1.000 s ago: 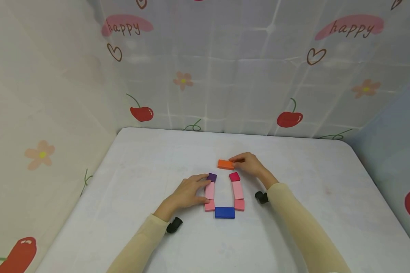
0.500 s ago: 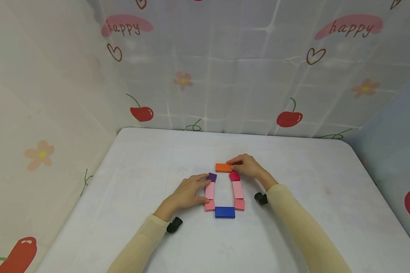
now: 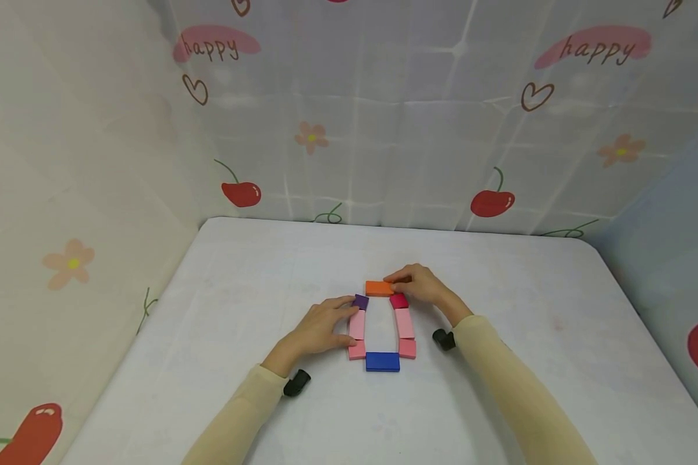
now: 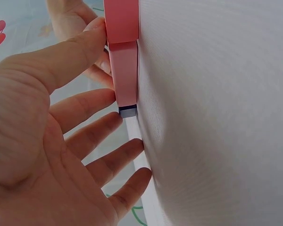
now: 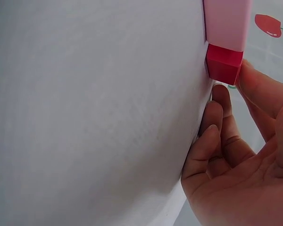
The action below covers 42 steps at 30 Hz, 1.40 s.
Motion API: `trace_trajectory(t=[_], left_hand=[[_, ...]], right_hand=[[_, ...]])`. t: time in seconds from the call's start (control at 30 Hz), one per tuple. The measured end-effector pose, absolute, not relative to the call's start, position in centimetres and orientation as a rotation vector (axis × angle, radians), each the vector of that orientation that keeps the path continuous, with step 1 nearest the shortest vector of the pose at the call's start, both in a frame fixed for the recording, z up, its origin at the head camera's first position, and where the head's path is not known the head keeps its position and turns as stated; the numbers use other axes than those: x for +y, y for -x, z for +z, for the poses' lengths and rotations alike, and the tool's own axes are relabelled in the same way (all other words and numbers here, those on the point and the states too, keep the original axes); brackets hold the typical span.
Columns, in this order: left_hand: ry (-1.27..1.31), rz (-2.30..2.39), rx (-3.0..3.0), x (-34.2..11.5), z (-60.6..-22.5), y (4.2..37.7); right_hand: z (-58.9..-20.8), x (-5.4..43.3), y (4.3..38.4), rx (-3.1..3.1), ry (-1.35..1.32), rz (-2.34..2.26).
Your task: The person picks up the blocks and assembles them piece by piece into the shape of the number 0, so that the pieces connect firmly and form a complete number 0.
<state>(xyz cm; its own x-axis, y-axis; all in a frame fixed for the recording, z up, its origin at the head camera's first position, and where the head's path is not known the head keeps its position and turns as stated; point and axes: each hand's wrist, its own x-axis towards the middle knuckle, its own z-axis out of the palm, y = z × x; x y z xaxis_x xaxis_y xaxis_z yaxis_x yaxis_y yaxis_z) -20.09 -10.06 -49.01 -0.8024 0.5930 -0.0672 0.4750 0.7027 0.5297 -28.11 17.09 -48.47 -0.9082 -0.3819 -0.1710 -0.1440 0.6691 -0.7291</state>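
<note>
With thumb and fingers my right hand [image 3: 421, 287] pinches the right end of an orange block [image 3: 377, 288], at the far end of a ring of blocks on the table. The orange block lies close to the purple block [image 3: 361, 301] on the left and the red block [image 3: 399, 301] on the right. On the left side, my left hand [image 3: 320, 327] rests with spread fingers against the outer faces of the blocks. In the left wrist view its thumb is by the darker pink block [image 4: 122, 21], and fingertips reach the light pink block [image 4: 124, 75] and purple block [image 4: 128, 112].
A blue block [image 3: 382, 361] forms the near end of the ring. Its right side has a light pink block [image 3: 404, 323] and a darker pink block [image 3: 408, 349]. A white cloth covers the table [image 3: 529, 336], and a printed curtain [image 3: 384, 116] stands behind it.
My right hand has drawn the orange block toward me and slightly left, from beyond the ring to right by the purple and red blocks. The left hand has stayed in place.
</note>
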Motion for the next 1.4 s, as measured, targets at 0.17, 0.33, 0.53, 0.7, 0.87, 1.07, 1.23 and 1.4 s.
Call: trace_trajectory(t=[0.17, 0.33, 0.53, 0.7, 0.87, 1.07, 1.23, 1.4], left_hand=[[-0.851, 0.74, 2.676, -10.09, -49.02, 20.09], [-0.849, 0.744, 2.675, -10.09, -48.96, 20.07], [-0.841, 0.757, 2.669, -10.09, -48.96, 20.0], [-0.837, 0.759, 2.665, -10.09, -48.96, 19.98], [-0.842, 0.762, 2.665, -10.05, -48.89, 19.97], [-0.834, 0.765, 2.66, -9.97, -48.76, 19.89], [-0.844, 0.753, 2.666, -9.91, -48.78, 19.94], [-0.851, 0.751, 2.67, -9.9, -48.94, 20.01]], right_hand=[[-48.43, 17.03, 28.04, 2.574, 0.435, -1.077], [-48.37, 16.98, 27.91, 2.568, 0.424, -1.076], [-48.36, 17.02, 27.87, 2.555, 0.417, -1.09], [-48.33, 16.99, 27.83, 2.542, 0.419, -1.097], [-48.45, 16.96, 27.69, 2.535, 0.399, -1.105], [-48.43, 17.06, 27.53, 2.534, 0.389, -1.106], [-48.25, 17.09, 27.44, 2.528, 0.378, -1.095], [-47.81, 17.4, 27.11, 2.515, 0.377, -1.104]])
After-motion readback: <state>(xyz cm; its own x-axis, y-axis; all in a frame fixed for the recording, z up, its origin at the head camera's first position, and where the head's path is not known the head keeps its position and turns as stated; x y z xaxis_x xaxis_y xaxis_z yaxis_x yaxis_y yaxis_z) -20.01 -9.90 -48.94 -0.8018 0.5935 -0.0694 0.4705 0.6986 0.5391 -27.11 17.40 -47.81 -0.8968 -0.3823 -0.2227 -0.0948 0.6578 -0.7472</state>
